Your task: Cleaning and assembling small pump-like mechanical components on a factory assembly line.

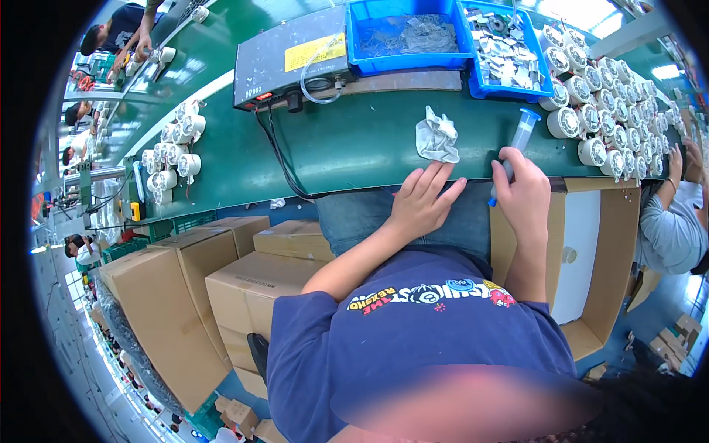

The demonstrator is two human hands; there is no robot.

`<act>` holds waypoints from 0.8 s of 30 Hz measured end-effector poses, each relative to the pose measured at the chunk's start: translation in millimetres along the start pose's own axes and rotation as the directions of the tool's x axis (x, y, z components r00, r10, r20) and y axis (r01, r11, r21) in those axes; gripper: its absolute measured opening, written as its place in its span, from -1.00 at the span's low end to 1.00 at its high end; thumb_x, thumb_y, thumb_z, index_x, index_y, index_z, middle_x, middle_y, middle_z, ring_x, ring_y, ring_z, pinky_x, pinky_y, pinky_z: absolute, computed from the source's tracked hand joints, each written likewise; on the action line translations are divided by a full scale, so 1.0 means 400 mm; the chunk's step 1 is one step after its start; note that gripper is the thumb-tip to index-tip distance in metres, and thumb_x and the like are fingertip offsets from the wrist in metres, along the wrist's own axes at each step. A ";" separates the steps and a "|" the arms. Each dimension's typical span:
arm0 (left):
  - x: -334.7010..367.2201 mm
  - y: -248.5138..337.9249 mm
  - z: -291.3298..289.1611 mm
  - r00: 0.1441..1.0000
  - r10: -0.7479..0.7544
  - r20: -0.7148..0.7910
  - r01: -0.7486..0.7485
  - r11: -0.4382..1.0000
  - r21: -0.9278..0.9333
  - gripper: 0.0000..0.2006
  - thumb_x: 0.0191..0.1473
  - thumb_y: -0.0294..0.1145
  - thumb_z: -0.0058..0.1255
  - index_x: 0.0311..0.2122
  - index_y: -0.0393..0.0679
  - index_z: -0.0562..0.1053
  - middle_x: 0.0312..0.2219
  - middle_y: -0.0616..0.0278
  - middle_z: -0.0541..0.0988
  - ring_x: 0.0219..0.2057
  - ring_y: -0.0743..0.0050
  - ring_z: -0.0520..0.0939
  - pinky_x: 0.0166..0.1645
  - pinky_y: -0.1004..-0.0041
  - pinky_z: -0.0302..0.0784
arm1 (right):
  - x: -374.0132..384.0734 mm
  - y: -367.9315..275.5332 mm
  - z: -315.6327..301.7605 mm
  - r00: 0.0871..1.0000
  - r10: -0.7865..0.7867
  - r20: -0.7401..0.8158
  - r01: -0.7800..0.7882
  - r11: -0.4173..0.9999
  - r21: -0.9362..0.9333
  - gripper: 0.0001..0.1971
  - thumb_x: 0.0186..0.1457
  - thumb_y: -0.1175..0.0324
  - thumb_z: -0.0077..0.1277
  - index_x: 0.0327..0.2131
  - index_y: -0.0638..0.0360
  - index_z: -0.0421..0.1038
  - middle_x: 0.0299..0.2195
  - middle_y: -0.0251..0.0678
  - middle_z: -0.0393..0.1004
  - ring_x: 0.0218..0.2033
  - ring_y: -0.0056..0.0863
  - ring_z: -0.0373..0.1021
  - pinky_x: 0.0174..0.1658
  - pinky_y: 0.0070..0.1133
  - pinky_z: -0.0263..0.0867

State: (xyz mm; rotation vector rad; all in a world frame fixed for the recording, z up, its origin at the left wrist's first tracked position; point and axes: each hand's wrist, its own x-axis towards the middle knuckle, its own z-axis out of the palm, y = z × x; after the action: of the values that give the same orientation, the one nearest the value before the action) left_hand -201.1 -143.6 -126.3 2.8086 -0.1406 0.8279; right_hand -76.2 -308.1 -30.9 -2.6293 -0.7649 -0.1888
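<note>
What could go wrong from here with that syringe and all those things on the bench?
The syringe could slip: the right hand holds it with its lower end at the bench's front edge, so it might drop toward the lap.

The black cables run down to that same edge, so an arm or knee might snag them.

The white round parts are crowded near the right side's edge; a bump could perhaps knock some off.
</note>
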 end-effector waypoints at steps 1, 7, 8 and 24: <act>-0.002 0.001 0.007 1.000 0.000 -0.026 0.000 1.000 0.009 -0.57 0.04 -0.31 0.07 0.07 0.10 0.46 0.25 0.13 0.44 0.24 0.25 0.45 0.32 0.29 0.09 | -0.005 0.000 -0.002 0.998 0.052 -0.027 -0.046 0.978 0.202 -0.82 0.10 0.39 0.23 -0.20 0.05 0.53 -0.53 -0.32 0.56 -0.56 -0.43 0.44 -0.46 -0.52 0.32; -0.010 -0.006 0.048 0.993 -0.012 -0.116 0.016 0.999 0.034 -0.56 0.03 -0.28 0.07 0.09 0.14 0.45 0.24 0.17 0.45 0.23 0.31 0.46 0.27 0.31 0.09 | 0.030 -0.003 -0.042 0.987 0.159 0.003 -0.118 0.718 0.686 -0.78 0.07 0.57 0.22 -0.18 0.16 0.50 -0.46 -0.35 0.60 -0.54 -0.67 0.33 -0.46 -0.70 0.24; -0.015 -0.008 0.054 0.993 -0.015 -0.121 0.019 0.999 0.033 -0.55 0.03 -0.28 0.07 0.09 0.15 0.45 0.24 0.19 0.46 0.23 0.32 0.46 0.27 0.31 0.09 | 0.052 -0.009 -0.059 0.991 0.130 0.022 -0.112 0.739 0.665 -0.77 0.07 0.59 0.21 -0.17 0.19 0.49 -0.44 -0.34 0.61 -0.53 -0.70 0.31 -0.46 -0.72 0.22; -0.015 -0.001 0.044 0.988 -0.029 -0.151 0.027 1.000 -0.010 -0.55 0.03 -0.36 0.09 0.10 0.11 0.44 0.20 0.25 0.51 0.21 0.29 0.51 0.29 0.30 0.15 | 0.100 0.062 0.068 0.946 0.234 -0.222 -0.057 0.798 0.600 -0.85 0.07 0.44 0.28 -0.26 0.21 0.58 -0.47 -0.34 0.64 -0.53 -0.53 0.47 -0.39 -0.66 0.40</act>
State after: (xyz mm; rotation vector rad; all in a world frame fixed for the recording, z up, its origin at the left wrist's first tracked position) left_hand -196.8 -147.2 -144.0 2.7205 -0.0801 1.0270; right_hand -28.6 -296.7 -54.7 -1.9935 -0.4210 -0.2378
